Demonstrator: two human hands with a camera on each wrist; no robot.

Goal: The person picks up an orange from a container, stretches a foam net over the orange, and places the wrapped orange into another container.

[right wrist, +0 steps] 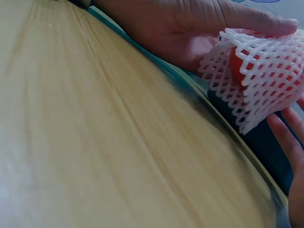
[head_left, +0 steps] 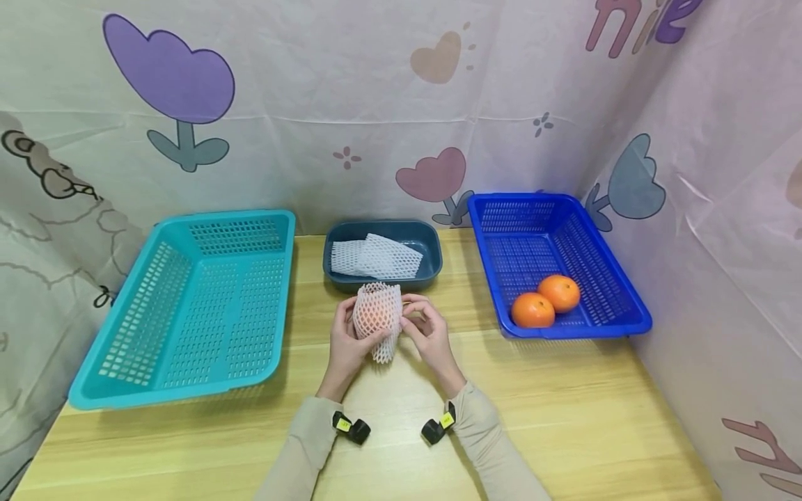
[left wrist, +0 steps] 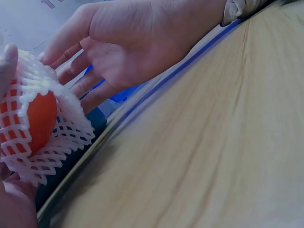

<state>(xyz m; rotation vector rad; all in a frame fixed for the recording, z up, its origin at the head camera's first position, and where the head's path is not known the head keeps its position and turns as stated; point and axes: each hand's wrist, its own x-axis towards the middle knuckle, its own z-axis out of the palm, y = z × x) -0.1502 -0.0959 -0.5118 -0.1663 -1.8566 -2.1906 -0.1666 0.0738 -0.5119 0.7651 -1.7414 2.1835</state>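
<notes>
In the head view my left hand [head_left: 346,348] grips an orange wrapped in a white foam net sleeve [head_left: 378,314], thumb across its near side. The orange [left wrist: 43,121] shows bare through the sleeve's open end in the left wrist view. My right hand [head_left: 434,342] pinches the sleeve's right edge with thumb and fingertips. In the right wrist view the foam mesh covers most of the fruit, and its loose end hangs past it. Behind the hands, several flat foam net sleeves [head_left: 379,257] lie in a dark teal tub [head_left: 383,284].
To the left stands a turquoise basket [head_left: 285,292]. On the right, a blue basket [head_left: 491,278] holds two bare oranges [head_left: 532,310]. All stand on a wood-grain table [head_left: 564,417], with a printed cloth [head_left: 351,83] hanging behind and at the sides.
</notes>
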